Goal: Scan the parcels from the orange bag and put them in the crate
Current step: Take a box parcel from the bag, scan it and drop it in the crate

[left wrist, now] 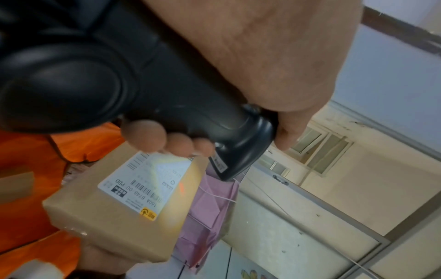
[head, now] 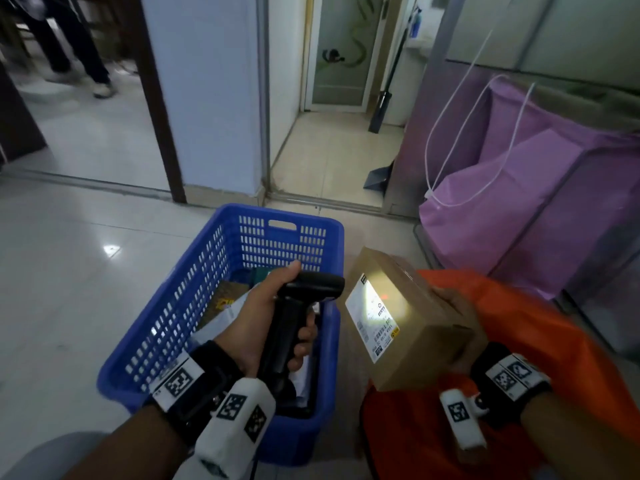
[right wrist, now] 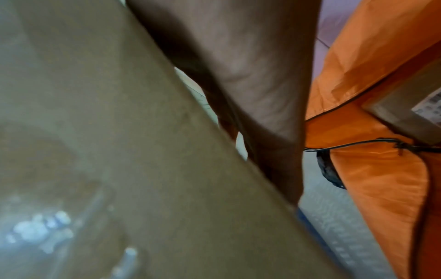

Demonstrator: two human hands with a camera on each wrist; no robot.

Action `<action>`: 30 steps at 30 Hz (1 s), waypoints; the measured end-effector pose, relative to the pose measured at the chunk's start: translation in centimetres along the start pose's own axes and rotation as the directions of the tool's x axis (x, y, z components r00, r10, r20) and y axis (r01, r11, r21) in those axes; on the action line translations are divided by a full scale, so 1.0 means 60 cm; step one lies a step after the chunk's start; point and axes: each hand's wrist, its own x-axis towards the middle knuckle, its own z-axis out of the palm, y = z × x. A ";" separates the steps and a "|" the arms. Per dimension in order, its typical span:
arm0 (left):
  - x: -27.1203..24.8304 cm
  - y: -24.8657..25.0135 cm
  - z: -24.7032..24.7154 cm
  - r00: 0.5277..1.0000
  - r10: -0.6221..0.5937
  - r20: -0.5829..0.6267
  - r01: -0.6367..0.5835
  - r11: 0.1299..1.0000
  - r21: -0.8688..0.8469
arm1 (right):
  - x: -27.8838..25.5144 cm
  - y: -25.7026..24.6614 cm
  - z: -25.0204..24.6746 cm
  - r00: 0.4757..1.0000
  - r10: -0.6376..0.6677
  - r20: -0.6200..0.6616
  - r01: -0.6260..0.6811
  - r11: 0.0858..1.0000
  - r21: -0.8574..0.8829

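Observation:
My left hand (head: 273,327) grips a black barcode scanner (head: 298,306) by its handle, above the blue crate (head: 173,327). The scanner's nose points right at a brown cardboard parcel (head: 412,327), which my right hand (head: 457,317) holds from behind over the orange bag (head: 540,344). The scanner's light and a red dot fall on the parcel's white label (head: 372,313). In the left wrist view the scanner (left wrist: 143,85) sits above the lit label (left wrist: 148,181). The right wrist view is filled by the parcel (right wrist: 119,151) and my fingers (right wrist: 250,85). Several parcels lie in the crate.
A purple fabric bin (head: 554,188) with a white cord stands at the right. Beyond the crate a doorway opens onto a tiled corridor (head: 332,154). Another person's legs (head: 79,46) show at the far left. Another box (right wrist: 405,117) lies in the orange bag (right wrist: 372,169).

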 end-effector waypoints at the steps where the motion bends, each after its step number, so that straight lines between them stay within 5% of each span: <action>1: -0.004 -0.002 -0.012 1.000 -0.016 -0.020 0.016 1.000 0.010 | 0.007 -0.001 0.014 1.000 -0.004 -0.014 0.004 1.000 -0.031; 6: -0.024 0.004 -0.043 0.993 -0.084 -0.079 0.088 0.995 0.050 | 0.032 -0.007 0.062 0.996 -0.062 0.061 0.065 0.997 -0.049; 15: -0.020 0.038 -0.061 0.991 -0.111 -0.078 0.115 0.992 0.055 | 0.071 0.015 0.069 1.000 -0.018 -0.015 0.018 1.000 0.013; 22: -0.006 0.056 -0.068 0.977 0.013 -0.212 0.001 0.998 0.067 | 0.068 0.043 0.096 0.987 0.138 -0.076 -0.143 0.988 -0.062; 28: -0.007 0.063 -0.078 0.959 0.090 -0.269 -0.102 0.994 -0.029 | 0.075 0.067 0.154 0.985 0.165 0.058 -0.155 0.978 -0.140; 30: -0.007 0.064 -0.091 0.953 0.115 -0.280 -0.140 0.988 -0.070 | 0.096 0.094 0.166 0.977 0.203 -0.060 -0.212 0.929 -0.302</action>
